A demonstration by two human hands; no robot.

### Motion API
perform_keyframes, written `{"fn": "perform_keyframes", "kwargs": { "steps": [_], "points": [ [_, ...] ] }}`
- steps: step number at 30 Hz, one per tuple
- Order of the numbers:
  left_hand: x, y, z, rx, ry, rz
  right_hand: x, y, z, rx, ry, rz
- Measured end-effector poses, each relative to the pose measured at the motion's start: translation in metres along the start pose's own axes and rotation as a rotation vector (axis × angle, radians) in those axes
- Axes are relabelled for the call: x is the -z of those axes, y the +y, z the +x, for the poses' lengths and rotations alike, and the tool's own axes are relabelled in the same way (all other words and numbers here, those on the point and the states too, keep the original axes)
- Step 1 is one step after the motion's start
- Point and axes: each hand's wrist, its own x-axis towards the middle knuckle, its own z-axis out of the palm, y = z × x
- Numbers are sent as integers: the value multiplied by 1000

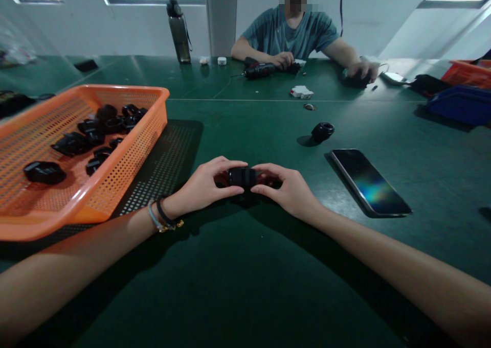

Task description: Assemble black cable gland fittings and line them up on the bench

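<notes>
Between my two hands, over the green table (238,266), is a black cylindrical part (242,177) lying sideways. My left hand (210,182) grips its left end between thumb and fingers. The right end is pinched by the thumb and fingers of my right hand (286,184). A similar black part (322,131) rests alone on the table, beyond my right hand. To the left, an orange perforated basket (130,164) contains several black parts (72,143). A phone (368,182) lies to the right of my right hand.
Across the table sits a person (291,36), hands on dark items, near a power drill (259,70). A dark bottle (179,36) stands at the far edge. White pieces (301,91) lie mid-table. A blue bin (460,104) and an orange basket (468,73) are at the right.
</notes>
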Motion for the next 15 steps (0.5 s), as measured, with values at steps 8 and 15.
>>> {"fn": "perform_keyframes", "kwargs": {
  "steps": [8, 15],
  "points": [
    [0, 0, 0, -6, -3, -6, 1, 0, 1, -5, 4, -29],
    [0, -1, 0, -8, -2, 6, 0, 0, 1, -14, 3, -22]
  ]
}}
